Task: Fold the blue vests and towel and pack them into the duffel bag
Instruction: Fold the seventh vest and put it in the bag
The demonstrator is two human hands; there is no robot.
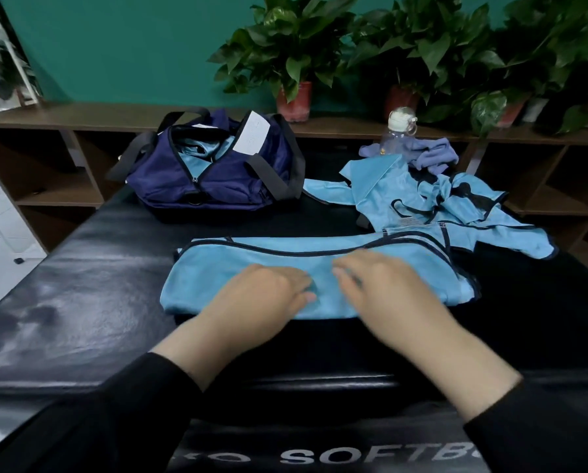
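Note:
A light blue vest [224, 268] with dark trim lies folded into a long strip across the black padded surface in front of me. My left hand [268, 291] and my right hand [374, 288] both rest flat on its middle, fingers extended, close together. A pile of more blue vests [456, 206] lies crumpled at the right. Behind that pile sits a purple towel [432, 155]. The navy duffel bag [210, 175] stands unzipped at the back left, with blue fabric visible inside.
A clear water bottle [400, 131] with a white cap stands by the towel. A brown shelf unit [47, 158] runs along the green wall, carrying potted plants [292, 63]. The black padded surface [81, 285] extends to the left.

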